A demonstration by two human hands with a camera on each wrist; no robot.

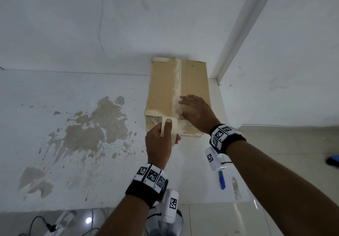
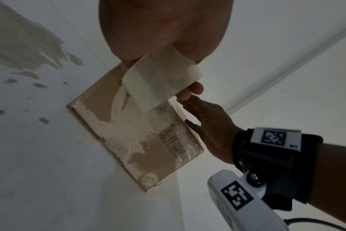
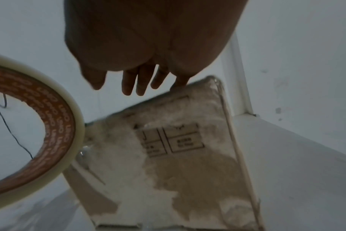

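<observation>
L hand gripping tape roll, R hand spread over cardboard box

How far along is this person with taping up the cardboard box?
Done: the flaps of the cardboard box are shut, meeting at the centre seam, which shows only torn whitish residue. In hand: the right hand lies flat on the top while the left hand grips the tape roll at the near edge. Left: no fresh strip shows along the seam, so probably the whole run.

Both forearms extended forward: left hand curled in a grip, thumb uppermost; right hand flat, fingers straight.
</observation>
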